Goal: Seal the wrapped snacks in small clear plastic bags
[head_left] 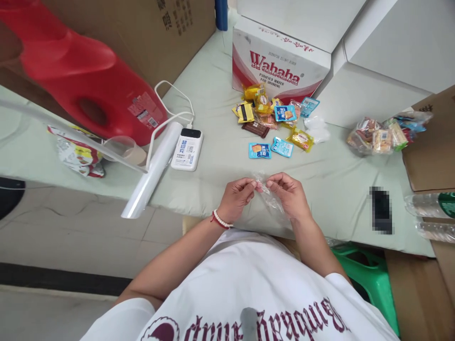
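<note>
just below the frame's centre, the left hand (236, 199) and right hand (289, 195) pinch a clear plastic bag (269, 199) by its top edge, fingertips clamped on the film. the thin film could slip or tear if the fingers tug unevenly. the bag's outline is hard to trace against the pale cloth, and whether its mouth is open cannot be told.

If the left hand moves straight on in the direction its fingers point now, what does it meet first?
The left hand points toward the right hand. It would likely meet the clear bag pinched between them, then the right fingers.
</note>
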Demonstrator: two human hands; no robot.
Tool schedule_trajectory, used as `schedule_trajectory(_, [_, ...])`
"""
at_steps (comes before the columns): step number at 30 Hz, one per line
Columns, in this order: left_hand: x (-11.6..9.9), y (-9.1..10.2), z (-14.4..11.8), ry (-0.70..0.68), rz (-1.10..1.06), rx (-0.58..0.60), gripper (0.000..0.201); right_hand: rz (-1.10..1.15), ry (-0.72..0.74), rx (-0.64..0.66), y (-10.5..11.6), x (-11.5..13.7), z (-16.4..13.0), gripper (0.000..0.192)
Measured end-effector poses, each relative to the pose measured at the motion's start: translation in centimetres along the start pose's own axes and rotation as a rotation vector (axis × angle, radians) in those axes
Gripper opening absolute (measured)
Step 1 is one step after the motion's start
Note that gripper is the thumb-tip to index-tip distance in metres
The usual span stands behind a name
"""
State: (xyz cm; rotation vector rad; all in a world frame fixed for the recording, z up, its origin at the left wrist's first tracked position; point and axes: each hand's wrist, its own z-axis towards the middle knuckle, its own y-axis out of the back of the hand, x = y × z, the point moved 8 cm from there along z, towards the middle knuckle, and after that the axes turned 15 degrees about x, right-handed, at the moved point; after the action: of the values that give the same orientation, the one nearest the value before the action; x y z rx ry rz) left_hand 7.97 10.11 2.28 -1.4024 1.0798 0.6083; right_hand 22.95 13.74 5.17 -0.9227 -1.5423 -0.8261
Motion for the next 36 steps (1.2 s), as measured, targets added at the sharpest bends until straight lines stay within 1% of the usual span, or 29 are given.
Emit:
schedule_trajectory(2, [0.1,0.3,-0.1,0.017,-0.008,-0.022,0.037,0.041,-0.013,-0.061,0.8,-0.6,0.0,0.024])
schedule_trajectory(4, [0.3,0.6,-0.2,0.030,0.000,-0.040,0.034,0.028,-0.018,-0.092,1.3,-0.5,-0.2,0.027])
schedule_trajectory(6, [0.3,0.7,-0.2,0.022,0.028,-0.030,0.031,-0.029,-0.001,-0.089,1.5,0.2,-0.3,0.027])
schedule_trajectory(8, [0.2,0.5,-0.3,0.002,0.052,0.008,0.028,-0.123,0.050,-0.053,1.7,1.7,-0.2,0.025])
schedule_trajectory(10, [0.1,0.3,-0.3,-0.019,0.056,0.059,0.023,-0.227,0.117,0.028,1.8,3.7,0.3,0.024])
schedule_trajectory(11, [0.0,0.1,-0.4,-0.028,0.054,0.088,0.022,-0.270,0.143,0.095,1.7,4.7,0.8,0.026])
schedule_trajectory(13, [-0.2,-0.3,-0.4,-0.039,0.058,0.150,0.020,-0.312,0.159,0.281,1.2,6.0,2.1,0.034])
schedule_trajectory(15, [-0.3,-0.7,-0.4,-0.039,0.068,0.206,0.020,-0.310,0.139,0.473,0.2,6.5,3.4,0.044])
schedule_trajectory(16, [-0.3,-0.8,-0.4,-0.039,0.071,0.226,0.020,-0.309,0.130,0.547,-0.4,6.5,4.0,0.047])
schedule_trajectory(17, [-0.3,-0.9,-0.4,-0.040,0.071,0.238,0.020,-0.309,0.123,0.603,-1.0,6.4,4.6,0.044])
schedule_trajectory(19, [-0.1,-0.7,-0.5,-0.030,0.065,0.244,0.021,-0.300,0.119,0.661,-2.2,5.9,5.4,0.030])
schedule_trajectory(21, [0.2,-0.3,-0.7,-0.010,0.061,0.230,0.022,-0.290,0.116,0.650,-2.9,5.3,5.7,0.023])
schedule_trajectory(23, [0.4,0.5,-1.1,-0.002,0.067,0.191,0.026,-0.320,0.111,0.585,-3.1,4.8,5.7,0.022])
schedule_trajectory(24, [0.2,1.1,-1.3,-0.019,0.075,0.145,0.028,-0.354,0.111,0.547,-3.0,4.7,5.6,0.021])
schedule_trajectory(26, [-0.7,2.4,-1.8,-0.104,0.146,0.008,0.033,-0.430,0.110,0.483,-2.8,4.7,5.3,0.017])
schedule_trajectory(28, [-2.2,3.1,-2.4,-0.216,0.310,-0.128,0.039,-0.479,0.112,0.441,-2.5,5.0,5.0,0.014])
schedule_trajectory(29, [-3.0,3.1,-2.7,-0.263,0.422,-0.174,0.042,-0.490,0.109,0.428,-2.4,5.1,4.9,0.013])
schedule_trajectory(30, [-3.6,2.9,-2.8,-0.298,0.538,-0.205,0.040,-0.492,0.101,0.420,-2.3,5.1,4.9,0.013])
schedule_trajectory(32, [-4.7,2.3,-3.1,-0.355,0.734,-0.262,0.022,-0.457,0.066,0.423,-2.2,5.1,4.8,0.015])
schedule_trajectory(33, [-5.1,2.0,-3.4,-0.392,0.812,-0.287,0.014,-0.416,0.042,0.432,-2.2,5.0,4.8,0.018])
schedule_trajectory(36, [-6.1,0.9,-4.3,-0.544,0.967,-0.323,0.008,-0.245,-0.029,0.466,-2.3,4.6,4.7,0.029])
